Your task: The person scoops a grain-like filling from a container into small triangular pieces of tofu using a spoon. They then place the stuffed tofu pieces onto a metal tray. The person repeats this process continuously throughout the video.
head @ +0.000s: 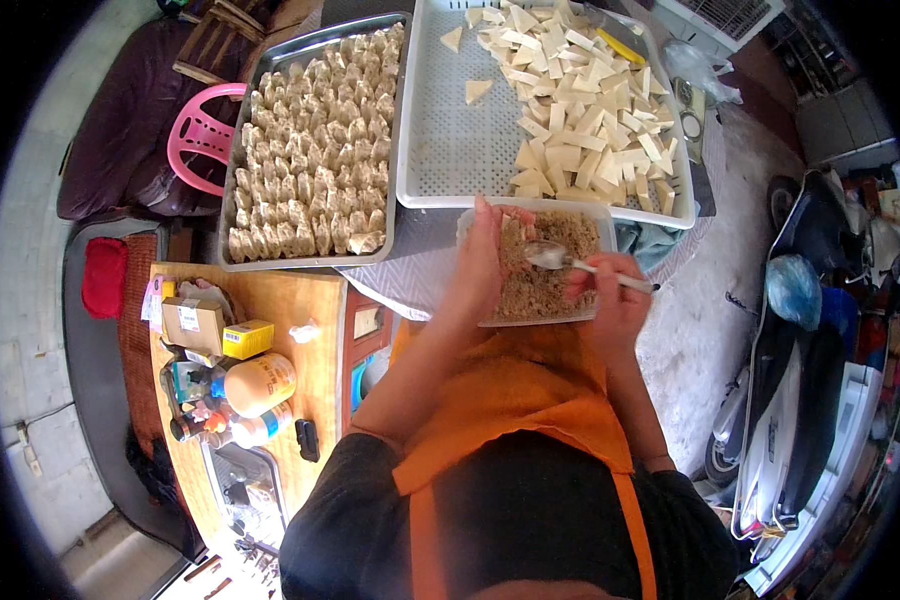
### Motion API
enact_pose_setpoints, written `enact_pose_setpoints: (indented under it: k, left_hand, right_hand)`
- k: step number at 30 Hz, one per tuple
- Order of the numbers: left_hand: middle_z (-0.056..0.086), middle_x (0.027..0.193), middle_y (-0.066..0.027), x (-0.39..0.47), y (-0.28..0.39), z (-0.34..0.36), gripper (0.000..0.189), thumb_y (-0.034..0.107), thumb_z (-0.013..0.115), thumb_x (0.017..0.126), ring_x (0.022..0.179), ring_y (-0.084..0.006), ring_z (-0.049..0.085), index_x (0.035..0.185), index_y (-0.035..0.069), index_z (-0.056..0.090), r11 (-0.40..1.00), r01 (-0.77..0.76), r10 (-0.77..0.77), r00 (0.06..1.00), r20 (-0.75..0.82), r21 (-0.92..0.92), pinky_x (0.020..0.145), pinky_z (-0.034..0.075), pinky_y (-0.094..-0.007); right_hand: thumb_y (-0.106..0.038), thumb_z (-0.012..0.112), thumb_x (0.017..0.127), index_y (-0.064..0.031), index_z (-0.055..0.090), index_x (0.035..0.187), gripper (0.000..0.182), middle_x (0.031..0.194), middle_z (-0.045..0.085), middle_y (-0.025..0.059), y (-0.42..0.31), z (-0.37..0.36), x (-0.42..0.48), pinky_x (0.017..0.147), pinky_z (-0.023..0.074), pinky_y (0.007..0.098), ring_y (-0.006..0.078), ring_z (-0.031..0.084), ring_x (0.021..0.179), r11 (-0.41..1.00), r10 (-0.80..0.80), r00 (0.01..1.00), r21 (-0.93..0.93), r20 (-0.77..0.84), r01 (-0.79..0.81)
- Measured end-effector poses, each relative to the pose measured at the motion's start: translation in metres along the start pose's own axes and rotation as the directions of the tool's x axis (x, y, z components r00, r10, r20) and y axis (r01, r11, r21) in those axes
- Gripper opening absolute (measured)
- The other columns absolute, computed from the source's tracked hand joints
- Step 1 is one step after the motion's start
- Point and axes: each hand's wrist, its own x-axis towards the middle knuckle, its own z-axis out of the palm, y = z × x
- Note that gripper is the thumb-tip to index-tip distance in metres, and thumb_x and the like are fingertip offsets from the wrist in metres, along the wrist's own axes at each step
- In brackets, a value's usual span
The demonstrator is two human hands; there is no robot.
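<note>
My right hand (615,292) grips the handle of a metal spoon (551,256), whose bowl is above a clear plastic tub (606,225) of brown crumbly mixture (544,292). At the tub's left side, my left hand (487,244) is raised with its fingers curled over the mixture. Whether a piece lies in that palm is hidden by the hand. Beyond the tub stands a white perforated plastic basket (450,150), where pale, tofu-like wedges (585,142) are heaped on the right. Left of it, a metal tray (307,262) carries tight rows of coated brownish pieces (315,150).
A wooden cabinet (319,360) at left bears boxes, a large capped jar (259,384) and bottles. A yellow-handled tool (621,46) rests in the basket's far right corner. Behind the metal tray is a pink plastic chair (195,139). A scooter (784,405) stands at right.
</note>
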Motion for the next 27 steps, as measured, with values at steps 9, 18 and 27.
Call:
enact_pose_setpoints:
  k: [9,18,27]
  left_hand:
    - [0.046,0.048,-0.0014,0.003,-0.005,-0.003,0.049,0.038,0.040,0.099,0.040,-0.0104,0.041,0.062,0.007,0.049,0.809,-0.285,0.218,0.958,0.188,0.514,0.038,0.032,-0.0249]
    - [0.045,0.047,-0.0023,-0.002,-0.008,-0.001,0.049,0.036,0.042,0.098,0.037,-0.0106,0.038,0.060,0.006,0.048,0.897,-0.182,0.148,0.983,0.113,0.403,0.035,0.029,-0.0241]
    - [0.052,0.061,-0.0051,0.001,0.000,0.008,0.041,0.034,0.041,0.099,0.051,-0.0134,0.044,0.075,0.004,0.055,0.982,-0.016,-0.008,0.992,0.130,0.186,0.049,0.040,-0.0262]
  right_hand:
    - [-0.016,0.047,0.096,0.0002,0.056,0.094,0.018,0.070,0.062,0.0100,0.004,-0.024,-0.002,0.051,0.0483,0.0256,0.0148,0.058,0.054,0.993,0.120,0.986,0.014,-0.119,-0.119]
    - [-0.014,0.047,0.096,0.0012,0.056,0.093,0.018,0.069,0.062,0.0094,-0.009,-0.023,-0.002,0.052,0.0472,0.0242,0.0125,0.057,0.054,0.997,0.070,0.991,-0.004,-0.112,-0.071]
    - [-0.013,0.047,0.096,0.0012,0.057,0.093,0.017,0.069,0.062,0.0086,-0.011,-0.031,-0.003,0.052,0.0470,0.0234,0.0112,0.056,0.055,0.999,0.049,0.987,-0.015,-0.154,-0.052]
